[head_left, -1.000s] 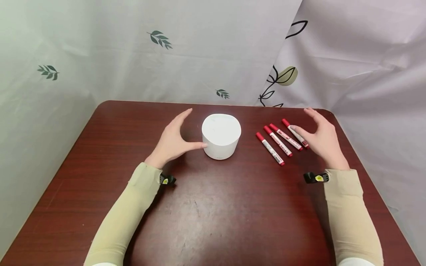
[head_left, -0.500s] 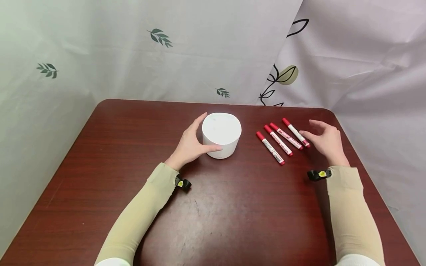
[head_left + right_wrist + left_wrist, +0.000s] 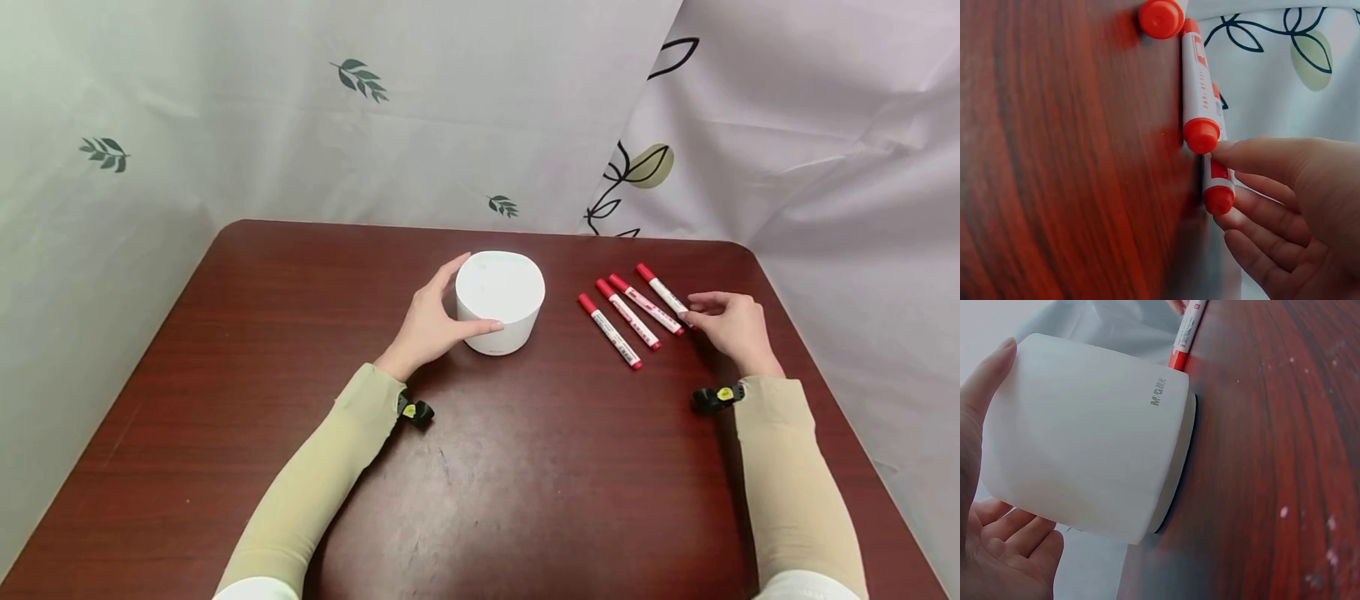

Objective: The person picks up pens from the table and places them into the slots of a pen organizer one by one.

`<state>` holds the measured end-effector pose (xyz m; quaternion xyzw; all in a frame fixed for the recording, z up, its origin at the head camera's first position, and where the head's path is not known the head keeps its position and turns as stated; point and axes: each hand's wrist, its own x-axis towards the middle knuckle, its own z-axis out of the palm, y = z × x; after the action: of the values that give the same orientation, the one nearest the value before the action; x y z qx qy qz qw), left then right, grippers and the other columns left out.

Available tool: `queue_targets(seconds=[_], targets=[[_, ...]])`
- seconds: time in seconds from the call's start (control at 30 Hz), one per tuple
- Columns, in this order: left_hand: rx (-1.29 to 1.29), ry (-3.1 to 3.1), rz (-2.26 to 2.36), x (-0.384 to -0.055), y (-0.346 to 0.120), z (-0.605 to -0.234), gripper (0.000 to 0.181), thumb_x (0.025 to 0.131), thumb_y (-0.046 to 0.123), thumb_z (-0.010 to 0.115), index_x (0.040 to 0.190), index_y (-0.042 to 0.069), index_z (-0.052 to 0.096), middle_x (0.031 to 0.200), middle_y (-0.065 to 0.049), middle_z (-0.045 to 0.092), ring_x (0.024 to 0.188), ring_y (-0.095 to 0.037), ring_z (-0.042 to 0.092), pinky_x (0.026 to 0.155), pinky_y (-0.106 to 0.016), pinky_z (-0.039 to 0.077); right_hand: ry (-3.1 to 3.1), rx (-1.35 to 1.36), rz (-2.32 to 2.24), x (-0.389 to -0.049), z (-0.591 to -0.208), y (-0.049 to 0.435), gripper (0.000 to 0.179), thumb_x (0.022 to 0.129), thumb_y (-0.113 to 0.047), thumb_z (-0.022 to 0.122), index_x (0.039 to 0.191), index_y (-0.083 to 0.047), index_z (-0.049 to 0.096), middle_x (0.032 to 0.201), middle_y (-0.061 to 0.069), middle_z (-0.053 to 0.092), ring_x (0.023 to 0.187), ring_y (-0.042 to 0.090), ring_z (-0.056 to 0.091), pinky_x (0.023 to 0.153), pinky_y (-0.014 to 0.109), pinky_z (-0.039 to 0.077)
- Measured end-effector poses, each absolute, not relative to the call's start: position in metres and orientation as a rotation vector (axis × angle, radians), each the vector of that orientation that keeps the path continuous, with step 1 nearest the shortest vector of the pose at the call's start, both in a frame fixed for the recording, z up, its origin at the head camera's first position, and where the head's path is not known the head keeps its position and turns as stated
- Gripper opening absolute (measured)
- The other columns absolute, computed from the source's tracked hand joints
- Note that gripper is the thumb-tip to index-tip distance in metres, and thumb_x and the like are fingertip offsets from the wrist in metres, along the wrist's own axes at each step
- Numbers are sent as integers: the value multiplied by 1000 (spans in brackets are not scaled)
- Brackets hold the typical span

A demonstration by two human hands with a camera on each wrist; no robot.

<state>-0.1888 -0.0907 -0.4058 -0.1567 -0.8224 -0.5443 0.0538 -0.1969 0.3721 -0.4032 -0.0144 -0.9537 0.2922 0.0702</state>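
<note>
A white round container [image 3: 498,292] with an M&G logo stands on the table in the head view. My left hand [image 3: 427,329] holds its left side, the thumb across the front and the fingers round the back. In the left wrist view the container's wall [image 3: 1091,431] lies between thumb and curled fingers. My right hand [image 3: 738,329] pinches the lower end of the rightmost red-capped marker [image 3: 660,287]. From the right wrist, that marker's red end [image 3: 1219,200] shows between thumb and fingers; it lies on the table, partly behind another marker [image 3: 1197,81].
Several red-and-white markers [image 3: 610,332] lie side by side at a slant, right of the container. The dark red wooden table [image 3: 495,467] stretches in front. A white curtain [image 3: 450,117] with leaf prints hangs behind the table's far edge.
My left hand has moved right and taken hold of the container. The right hand has come down and its fingers have closed on the end of the rightmost marker.
</note>
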Motion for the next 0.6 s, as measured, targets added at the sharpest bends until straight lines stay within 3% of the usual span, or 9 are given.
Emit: queue_targets(seconds=[0.23,0.47,0.6], targets=[[-482,-2505,-1693,-189,-92,-402,103,70,42,95,155,31,40,150,8,46,135,-20,49,109,-43,40,-2897,-72,822,-198,-404,371,32,89,-23,80,111,1,76,93,20,75,67,-4,55,63,24,44],[-474,-2501,-1795,-189,-91,-399,102,70,35,96,155,28,40,150,5,46,135,-17,50,111,-35,39,-2852,-64,851,-196,-403,373,31,90,-20,79,111,2,75,92,18,75,63,-12,53,59,19,42],[-462,-2505,-1823,-188,-90,-397,102,72,27,96,156,26,39,152,2,44,136,-19,49,112,-34,37,-2790,-78,874,-194,-399,373,28,91,-18,78,111,0,76,90,15,75,62,-11,53,55,18,40]])
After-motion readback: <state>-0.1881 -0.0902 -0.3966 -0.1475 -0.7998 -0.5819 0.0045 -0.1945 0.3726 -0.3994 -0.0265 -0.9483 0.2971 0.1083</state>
